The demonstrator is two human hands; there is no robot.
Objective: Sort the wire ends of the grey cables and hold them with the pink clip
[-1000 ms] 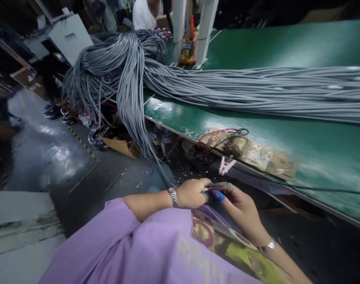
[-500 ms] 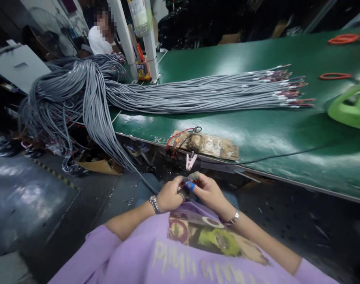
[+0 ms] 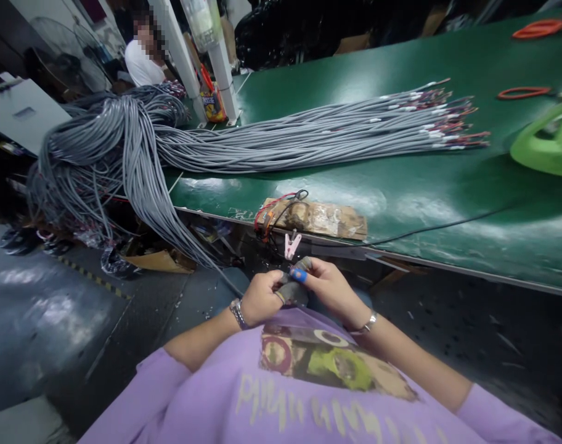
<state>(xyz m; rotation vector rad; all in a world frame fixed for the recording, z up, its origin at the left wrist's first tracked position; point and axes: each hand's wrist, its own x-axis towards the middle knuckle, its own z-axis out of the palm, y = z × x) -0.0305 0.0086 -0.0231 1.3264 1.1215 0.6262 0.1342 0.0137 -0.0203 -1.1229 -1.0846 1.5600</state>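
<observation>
My left hand (image 3: 259,296) and my right hand (image 3: 329,288) meet close to my chest, below the edge of the green table (image 3: 447,203). Both are closed in a pinch on the end of a grey cable (image 3: 291,285). Blue tape wraps a fingertip of my right hand. The cable runs down and left from my hands toward the hanging grey bundle. A pink clip (image 3: 291,244) hangs at the table edge just above my hands.
A long bundle of grey cables (image 3: 309,132) lies across the table and spills over its left end to the floor. A taped cardboard pad with red and black wires (image 3: 315,217), a green fan (image 3: 546,140), orange bands (image 3: 524,93) and a seated person (image 3: 145,58) are around.
The view swung right and down, bringing the cable ends and the green fan into sight. My hands stayed together on the cable end and sit a little lower in view.
</observation>
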